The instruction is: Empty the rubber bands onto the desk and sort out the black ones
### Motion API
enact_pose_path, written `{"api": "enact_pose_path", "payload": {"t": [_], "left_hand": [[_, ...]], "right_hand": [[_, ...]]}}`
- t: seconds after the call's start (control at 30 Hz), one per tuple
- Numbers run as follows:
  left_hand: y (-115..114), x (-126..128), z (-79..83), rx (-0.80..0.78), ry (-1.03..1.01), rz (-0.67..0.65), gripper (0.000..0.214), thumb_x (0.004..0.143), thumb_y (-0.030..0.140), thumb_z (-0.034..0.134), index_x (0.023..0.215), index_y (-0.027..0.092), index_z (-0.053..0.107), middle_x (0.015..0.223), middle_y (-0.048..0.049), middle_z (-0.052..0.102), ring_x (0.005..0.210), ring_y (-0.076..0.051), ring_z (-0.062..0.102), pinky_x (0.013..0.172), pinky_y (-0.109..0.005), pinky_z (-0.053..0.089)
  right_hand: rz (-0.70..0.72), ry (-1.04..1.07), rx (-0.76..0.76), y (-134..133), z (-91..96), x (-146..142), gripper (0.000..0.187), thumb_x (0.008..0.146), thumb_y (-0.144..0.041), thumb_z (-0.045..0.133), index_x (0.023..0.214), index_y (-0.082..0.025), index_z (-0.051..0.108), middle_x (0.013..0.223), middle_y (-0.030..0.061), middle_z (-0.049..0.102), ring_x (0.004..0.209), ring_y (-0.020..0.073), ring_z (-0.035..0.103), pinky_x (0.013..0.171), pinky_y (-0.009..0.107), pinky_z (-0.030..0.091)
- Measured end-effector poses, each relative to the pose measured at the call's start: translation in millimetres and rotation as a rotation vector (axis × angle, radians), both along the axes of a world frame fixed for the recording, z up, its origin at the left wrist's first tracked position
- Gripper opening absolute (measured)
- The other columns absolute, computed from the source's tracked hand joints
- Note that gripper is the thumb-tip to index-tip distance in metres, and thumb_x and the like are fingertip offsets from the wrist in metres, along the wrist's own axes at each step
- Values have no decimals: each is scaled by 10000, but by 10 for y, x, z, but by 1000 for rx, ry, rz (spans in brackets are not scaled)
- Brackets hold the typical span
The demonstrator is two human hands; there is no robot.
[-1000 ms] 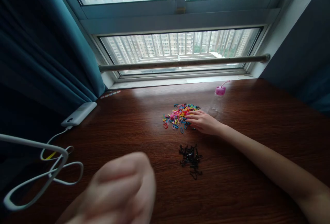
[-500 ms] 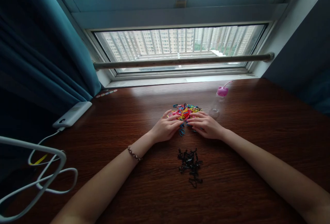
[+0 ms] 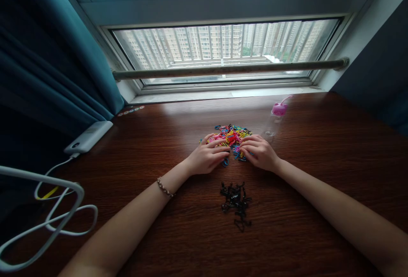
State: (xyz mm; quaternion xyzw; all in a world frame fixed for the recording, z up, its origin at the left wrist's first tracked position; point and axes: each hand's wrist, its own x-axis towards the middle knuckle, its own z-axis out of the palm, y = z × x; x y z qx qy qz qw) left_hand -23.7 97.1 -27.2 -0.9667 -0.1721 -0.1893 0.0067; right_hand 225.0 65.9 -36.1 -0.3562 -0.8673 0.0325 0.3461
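Observation:
A loose heap of small multicoloured rubber bands [image 3: 233,137] lies on the brown wooden table. My left hand [image 3: 208,154] rests palm down over its left edge, fingers stretched out and apart. At the right edge, my right hand [image 3: 260,153] touches the bands with slightly bent fingers, its thumb lower down. Neither hand visibly grips anything, though some bands under the fingertips are hidden. Closer to me lies a separate small pile of black rubber bands [image 3: 236,202], touched by neither hand.
A clear bottle with a pink lid and straw [image 3: 279,109] stands behind my right hand. On the left are a white power bank [image 3: 89,137] and a looped white cable [image 3: 75,209]. A blue curtain [image 3: 95,73] and a window with a rail [image 3: 223,71] border the table.
My right hand has shifted slightly right, uncovering more bands in the middle of the heap. My left hand has barely moved. The camera view has tilted down a little.

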Motion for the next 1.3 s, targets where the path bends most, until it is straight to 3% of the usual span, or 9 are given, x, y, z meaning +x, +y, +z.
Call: {"api": "enact_pose_path", "payload": {"t": [0.3,0.47,0.63,0.7,0.8,0.9,1.03,1.13,1.3], "left_hand": [[1,1,-8,-59,-15,17,312,858,208,441,1157,223,528,1154,-45,591,1174,-219,431,1063,-472,197],[-6,15,-72,-123,-332,79,197,852,189,472,1018,190,577,1030,-79,612,1011,-184,534,903,-382,430],[-76,68,-101,-258,-526,85,85,840,198,509,824,167,587,829,-58,632,799,-143,592,730,-284,500],[-140,104,-93,-277,-482,43,79,833,197,522,858,162,588,811,-58,640,766,-142,593,702,-275,496],[-268,172,-77,-245,-347,-65,115,836,188,511,915,159,591,812,-62,654,761,-146,592,711,-283,479],[-399,239,-60,-183,-229,-197,137,842,166,484,919,159,598,820,-60,672,777,-151,595,732,-291,457],[-495,282,-41,-128,-133,-338,168,836,137,457,943,155,585,854,-48,683,773,-147,594,740,-291,435],[-499,278,-43,-99,-114,-365,182,838,133,434,948,152,578,864,-49,681,783,-144,597,750,-288,428],[-469,263,-60,-62,-113,-355,169,838,140,441,946,156,570,837,-43,680,764,-136,602,733,-286,425]], "right_hand": [[-263,257,2,59,-9,62,229,853,-251,461,767,-208,669,796,54,674,855,206,579,812,373,466],[-84,81,-56,38,2,15,213,859,-235,457,972,-224,637,954,41,668,986,206,534,896,392,419],[-63,-143,-141,74,-77,-79,414,869,-238,426,1281,-216,407,1263,66,511,1265,249,294,1041,503,207],[-70,-131,-174,107,-114,-74,512,875,-223,397,1364,-218,245,1333,57,438,1301,246,221,1052,530,149],[-112,-31,-170,125,-130,-46,560,886,-197,356,1391,-213,113,1284,48,496,1293,219,232,1052,528,141],[-125,-18,-152,95,-104,-42,499,886,-185,356,1361,-199,204,1160,40,597,1252,196,300,1064,486,150],[-199,-114,-135,66,-96,-75,459,878,-193,370,1331,-164,302,1194,59,568,1248,216,300,1076,477,130],[-285,-170,-131,64,-114,-92,461,878,-223,378,1331,-153,324,1265,70,506,1267,254,258,1069,507,125],[-211,-293,-88,23,-80,-112,401,897,-240,358,1296,-256,397,1354,-22,411,1283,264,223,1069,534,80]]}}
